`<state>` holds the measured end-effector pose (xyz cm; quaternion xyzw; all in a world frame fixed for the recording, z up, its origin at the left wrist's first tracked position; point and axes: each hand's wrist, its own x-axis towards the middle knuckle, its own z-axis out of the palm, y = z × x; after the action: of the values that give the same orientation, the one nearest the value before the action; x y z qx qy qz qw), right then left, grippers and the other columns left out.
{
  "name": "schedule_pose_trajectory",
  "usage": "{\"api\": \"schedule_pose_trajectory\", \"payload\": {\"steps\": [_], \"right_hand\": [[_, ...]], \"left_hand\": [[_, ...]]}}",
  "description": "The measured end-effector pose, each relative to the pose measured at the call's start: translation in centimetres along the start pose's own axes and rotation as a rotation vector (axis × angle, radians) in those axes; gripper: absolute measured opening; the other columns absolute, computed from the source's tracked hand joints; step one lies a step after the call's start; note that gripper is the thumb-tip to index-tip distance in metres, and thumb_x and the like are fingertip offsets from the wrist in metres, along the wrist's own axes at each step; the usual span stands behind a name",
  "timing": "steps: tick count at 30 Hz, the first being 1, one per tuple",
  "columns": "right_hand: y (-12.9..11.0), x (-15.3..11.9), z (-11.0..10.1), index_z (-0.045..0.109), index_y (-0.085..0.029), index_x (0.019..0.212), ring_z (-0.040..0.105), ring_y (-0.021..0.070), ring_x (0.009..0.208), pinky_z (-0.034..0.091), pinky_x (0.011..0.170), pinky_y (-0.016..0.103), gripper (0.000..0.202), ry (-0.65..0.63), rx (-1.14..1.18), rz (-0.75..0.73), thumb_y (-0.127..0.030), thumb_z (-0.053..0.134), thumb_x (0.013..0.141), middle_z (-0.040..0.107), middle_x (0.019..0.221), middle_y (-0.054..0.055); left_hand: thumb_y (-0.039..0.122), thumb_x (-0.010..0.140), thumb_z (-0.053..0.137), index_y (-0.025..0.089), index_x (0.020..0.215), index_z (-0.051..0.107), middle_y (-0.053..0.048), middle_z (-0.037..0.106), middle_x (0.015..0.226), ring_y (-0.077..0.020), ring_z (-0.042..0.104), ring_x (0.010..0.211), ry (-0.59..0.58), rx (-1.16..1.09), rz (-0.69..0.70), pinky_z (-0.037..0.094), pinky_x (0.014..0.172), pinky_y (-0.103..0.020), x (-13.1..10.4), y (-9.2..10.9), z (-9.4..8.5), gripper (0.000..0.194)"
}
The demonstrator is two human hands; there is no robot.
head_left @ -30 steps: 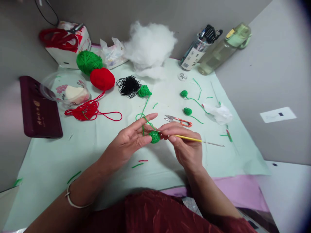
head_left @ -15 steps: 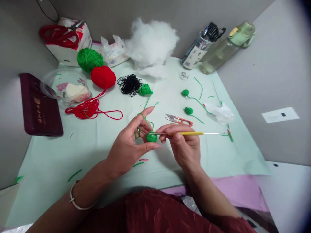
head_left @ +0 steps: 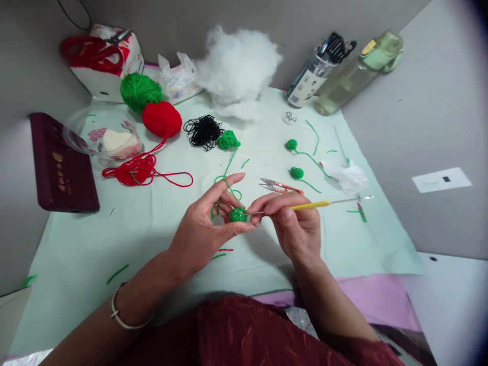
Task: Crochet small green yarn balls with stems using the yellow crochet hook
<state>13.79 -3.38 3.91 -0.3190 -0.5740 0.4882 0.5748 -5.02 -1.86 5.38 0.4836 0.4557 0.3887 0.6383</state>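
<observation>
Between the thumb and fingers of my left hand (head_left: 204,221) is a small green crochet piece (head_left: 238,214), rounded in shape. Green yarn (head_left: 230,165) loops over my left index finger and runs back to a small green yarn ball (head_left: 229,139). My right hand (head_left: 297,223) grips a crochet hook (head_left: 310,205) by its yellow handle. The hook's thin metal tip meets the right side of the crochet piece; whether it sits inside a stitch I cannot tell. Thread snips (head_left: 280,187) with orange handles lie just beyond my right fingers.
Two small green crocheted balls (head_left: 296,173) with yarn tails lie to the right, near a crumpled white tissue (head_left: 348,177). Behind are black yarn (head_left: 204,132), a red yarn ball (head_left: 162,120), white stuffing (head_left: 240,68) and a bottle (head_left: 358,73). A dark red box (head_left: 63,168) stands left.
My right hand has shifted slightly right, drawing the hook back, and its far end now tilts upward. The green crochet piece stays in my left hand, turned a little.
</observation>
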Motion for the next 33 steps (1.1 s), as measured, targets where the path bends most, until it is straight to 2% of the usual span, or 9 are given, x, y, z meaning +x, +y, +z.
{"api": "schedule_pose_trajectory", "payload": {"steps": [7,11,14,17,20,23,27,30,33], "right_hand": [[-1.3,-0.3,-0.2,0.077,-0.02,0.11,0.078,0.0222,0.101,0.066,0.087,0.039,0.019,-0.117,-0.44,-0.18,-0.021,0.058,0.107,0.081,0.101,0.01],[-1.5,-0.8,-0.1,0.073,-0.02,0.121,0.078,0.0227,0.103,0.066,0.083,0.037,0.021,-0.18,-0.615,-0.296,-0.018,0.057,0.106,0.081,0.106,0.011],[-1.6,-1.0,0.0,0.073,-0.017,0.121,0.079,0.0222,0.101,0.067,0.08,0.034,0.022,-0.187,-0.696,-0.368,-0.015,0.058,0.105,0.081,0.11,0.014],[-1.6,-1.1,0.0,0.074,-0.016,0.121,0.079,0.0221,0.102,0.067,0.081,0.033,0.024,-0.171,-0.742,-0.411,-0.011,0.059,0.103,0.079,0.118,0.017],[-1.6,-1.2,-0.1,0.074,-0.016,0.121,0.079,0.0222,0.102,0.068,0.082,0.033,0.024,-0.134,-0.682,-0.4,-0.012,0.059,0.103,0.08,0.117,0.016],[-2.1,-1.3,-0.2,0.072,-0.015,0.122,0.079,0.0221,0.105,0.068,0.086,0.033,0.024,-0.156,-0.69,-0.366,-0.01,0.06,0.102,0.079,0.119,0.015],[-3.3,-1.6,-0.1,0.068,-0.016,0.125,0.078,0.0202,0.108,0.068,0.088,0.032,0.028,-0.204,-0.827,-0.334,-0.006,0.059,0.101,0.079,0.122,0.015],[-3.7,-2.1,0.2,0.069,-0.015,0.123,0.077,0.0222,0.111,0.069,0.088,0.033,0.026,-0.22,-1.008,-0.355,-0.005,0.06,0.1,0.079,0.121,0.017],[-3.2,-2.4,0.6,0.069,-0.015,0.122,0.076,0.0252,0.113,0.07,0.085,0.038,0.024,-0.209,-1.114,-0.458,-0.007,0.06,0.101,0.08,0.12,0.018]], "left_hand": [[0.025,0.073,0.09,0.023,0.137,0.068,0.004,0.064,0.083,-0.0138,0.062,0.075,0.154,0.13,0.132,0.055,0.074,-0.027,-0.2,-1.1,0.7,0.067],[0.024,0.079,0.087,0.025,0.133,0.071,0.004,0.064,0.084,-0.0121,0.061,0.073,0.204,0.239,0.263,0.056,0.075,-0.025,-0.4,-1.6,0.8,0.056],[0.029,0.085,0.084,0.025,0.134,0.071,0.002,0.066,0.089,-0.0136,0.064,0.078,0.185,0.264,0.317,0.057,0.08,-0.026,-0.7,-1.9,0.6,0.051],[0.034,0.094,0.077,0.025,0.135,0.07,-0.002,0.071,0.103,-0.0159,0.069,0.09,0.14,0.251,0.37,0.057,0.085,-0.028,-0.9,-2.2,0.4,0.043],[0.03,0.104,0.063,0.027,0.14,0.067,-0.004,0.073,0.115,-0.0165,0.069,0.104,0.078,0.227,0.423,0.056,0.093,-0.029,-1.1,-2.3,0.3,0.035],[0.028,0.105,0.061,0.026,0.13,0.071,-0.005,0.072,0.113,-0.0167,0.068,0.106,0.061,0.166,0.39,0.055,0.098,-0.03,-1.1,-2.3,0.4,0.027],[0.034,0.094,0.078,0.022,0.1,0.073,-0.004,0.07,0.109,-0.0177,0.068,0.099,0.099,0.047,0.223,0.056,0.097,-0.033,-1.1,-1.9,0.6,0.014],[0.033,0.088,0.084,0.023,0.098,0.072,-0.003,0.066,0.106,-0.0183,0.066,0.1,0.122,-0.026,0.142,0.056,0.097,-0.034,-1.1,-1.5,0.9,0.019],[0.029,0.085,0.086,0.024,0.102,0.072,-0.001,0.064,0.102,-0.0181,0.065,0.099,0.161,-0.056,0.121,0.055,0.099,-0.034,-1.2,-1.3,1.2,0.023]]}}
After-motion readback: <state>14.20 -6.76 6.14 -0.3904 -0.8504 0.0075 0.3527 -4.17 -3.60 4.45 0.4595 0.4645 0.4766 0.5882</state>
